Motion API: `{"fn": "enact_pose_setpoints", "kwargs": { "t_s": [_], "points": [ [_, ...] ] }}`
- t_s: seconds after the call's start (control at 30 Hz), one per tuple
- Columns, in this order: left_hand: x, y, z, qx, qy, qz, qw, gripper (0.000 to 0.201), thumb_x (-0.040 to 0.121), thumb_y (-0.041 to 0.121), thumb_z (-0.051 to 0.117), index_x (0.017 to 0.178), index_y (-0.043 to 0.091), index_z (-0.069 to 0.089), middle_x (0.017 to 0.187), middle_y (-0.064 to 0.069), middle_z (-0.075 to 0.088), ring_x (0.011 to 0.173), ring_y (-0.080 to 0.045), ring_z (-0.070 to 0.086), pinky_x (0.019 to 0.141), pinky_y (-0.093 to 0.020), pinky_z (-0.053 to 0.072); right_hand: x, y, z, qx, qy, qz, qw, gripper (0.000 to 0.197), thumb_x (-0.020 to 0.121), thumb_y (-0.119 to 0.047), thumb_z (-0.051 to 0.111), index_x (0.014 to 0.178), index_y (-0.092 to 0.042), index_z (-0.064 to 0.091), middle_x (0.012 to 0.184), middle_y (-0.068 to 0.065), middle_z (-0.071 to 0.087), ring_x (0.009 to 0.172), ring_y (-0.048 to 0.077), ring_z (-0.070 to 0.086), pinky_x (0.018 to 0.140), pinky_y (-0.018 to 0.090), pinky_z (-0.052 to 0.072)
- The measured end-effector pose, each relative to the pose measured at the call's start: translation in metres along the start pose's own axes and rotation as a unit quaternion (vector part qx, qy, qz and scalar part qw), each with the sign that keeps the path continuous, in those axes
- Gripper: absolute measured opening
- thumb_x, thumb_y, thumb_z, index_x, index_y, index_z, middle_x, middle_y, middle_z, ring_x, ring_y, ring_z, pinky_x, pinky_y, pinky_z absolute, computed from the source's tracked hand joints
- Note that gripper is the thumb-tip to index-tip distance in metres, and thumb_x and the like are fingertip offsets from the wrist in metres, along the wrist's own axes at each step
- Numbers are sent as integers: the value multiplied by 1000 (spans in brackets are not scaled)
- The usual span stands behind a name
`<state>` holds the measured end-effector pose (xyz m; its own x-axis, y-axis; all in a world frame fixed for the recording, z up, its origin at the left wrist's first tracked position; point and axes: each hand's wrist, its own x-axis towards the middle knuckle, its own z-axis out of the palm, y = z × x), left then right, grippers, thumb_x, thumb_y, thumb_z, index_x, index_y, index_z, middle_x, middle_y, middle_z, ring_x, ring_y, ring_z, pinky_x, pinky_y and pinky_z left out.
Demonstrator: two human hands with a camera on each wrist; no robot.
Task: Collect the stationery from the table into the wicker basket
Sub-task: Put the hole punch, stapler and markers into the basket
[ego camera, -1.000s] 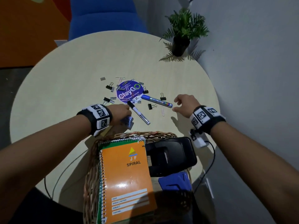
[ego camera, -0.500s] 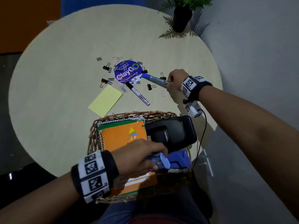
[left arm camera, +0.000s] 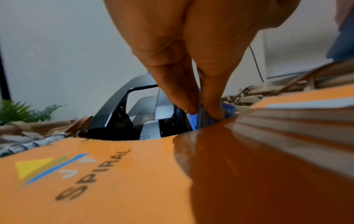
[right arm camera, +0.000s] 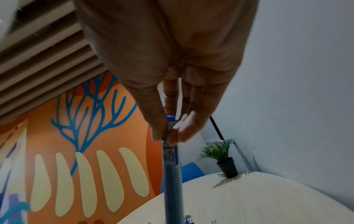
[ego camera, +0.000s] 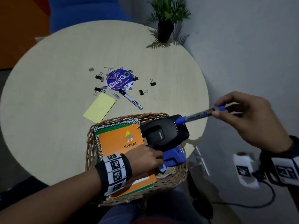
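Note:
The wicker basket (ego camera: 90,143) sits at the table's near edge and holds an orange spiral notebook (ego camera: 119,143), a black hole punch (ego camera: 163,133) and a blue stapler (ego camera: 174,156). My left hand (ego camera: 159,161) is down inside it beside the stapler, pinching a small blue-and-white item (ego camera: 161,169); in the left wrist view the fingertips (left arm camera: 191,110) squeeze it at the notebook's (left arm camera: 114,174) edge. My right hand (ego camera: 216,110) pinches the rear end of a blue marker (ego camera: 198,116), whose cap points over the hole punch. The right wrist view shows that marker (right arm camera: 172,174) held between thumb and fingers.
On the round table (ego camera: 48,126) lie a black marker (ego camera: 130,99), a yellow sticky pad (ego camera: 100,109), a purple round sticker (ego camera: 119,80), several binder clips (ego camera: 99,77) and paper clips. A potted plant (ego camera: 165,29) stands at the far right edge, by the wall.
My right hand picked the blue marker off the table and carried it back over the basket. My left hand brought the small blue item from the table into the basket, beside the stapler.

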<state>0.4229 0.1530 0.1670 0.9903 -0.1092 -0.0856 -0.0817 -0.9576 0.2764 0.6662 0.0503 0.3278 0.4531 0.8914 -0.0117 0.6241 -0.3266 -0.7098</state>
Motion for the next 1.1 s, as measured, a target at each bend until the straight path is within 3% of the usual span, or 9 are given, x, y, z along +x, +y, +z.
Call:
{"fn": "enact_pose_setpoints", "kwargs": {
  "t_s": [0.17,0.27,0.43,0.5,0.6,0.73,0.83,0.97,1.1],
  "points": [
    [-3,-2,6,72,-8,-4,997,12,66,27,78,63,20,70,81,3,67,70,-17,63,36,-22,44,-72,-8,-1,31,59,30,997,12,69,-26,74,76,-33,68,78,-13,71,66,9,68,59,8,51],
    [-8,-10,-10,30,64,-18,997,11,76,25,71,68,18,71,87,-1,65,74,-19,59,45,-26,48,-97,-3,15,61,58,58,995,14,64,-23,76,74,-30,70,70,-5,68,59,12,64,52,8,48],
    [-1,-86,-62,-47,195,-214,956,19,91,27,53,92,15,67,98,-3,64,82,-20,62,69,-36,56,-113,34,63,17,13,96,995,32,64,-7,83,77,-33,70,74,-9,68,61,11,65,54,10,50],
    [15,-127,-72,-30,121,-284,951,21,91,17,55,110,13,63,112,-7,63,98,-26,62,82,-40,53,-115,48,81,2,-6,103,995,35,67,-11,82,83,-39,67,82,-14,67,69,9,65,58,18,53],
    [49,-173,-70,33,-65,-299,952,34,91,13,56,125,16,56,124,-9,59,112,-28,57,90,-40,50,-116,59,102,-11,-16,111,994,35,72,-16,78,81,-46,62,90,-17,63,76,8,62,59,26,52],
    [80,-195,-53,138,-233,-258,927,29,93,18,52,120,12,60,123,-12,60,114,-32,58,88,-39,52,-114,74,111,-21,32,107,993,27,75,-18,76,81,-41,63,81,-16,64,73,6,62,63,27,53],
    [88,-202,-40,173,-265,-241,917,24,90,16,55,113,13,62,118,-11,63,108,-31,62,88,-40,54,-110,82,110,-13,58,106,993,25,75,-16,77,82,-35,63,76,-15,63,69,5,61,65,23,52],
    [94,-192,-56,136,-229,-263,927,21,93,29,51,106,17,64,111,-11,65,98,-31,63,80,-37,49,-114,83,108,-7,63,90,994,26,73,-18,79,87,-32,63,74,-15,60,63,7,60,62,24,52],
    [78,-159,-107,33,-49,-290,955,27,92,41,50,93,18,65,91,-11,70,82,-32,65,76,-41,55,-117,86,101,8,63,69,996,19,77,-23,68,92,-34,65,81,-18,62,67,7,62,64,28,53]
  ]
}}
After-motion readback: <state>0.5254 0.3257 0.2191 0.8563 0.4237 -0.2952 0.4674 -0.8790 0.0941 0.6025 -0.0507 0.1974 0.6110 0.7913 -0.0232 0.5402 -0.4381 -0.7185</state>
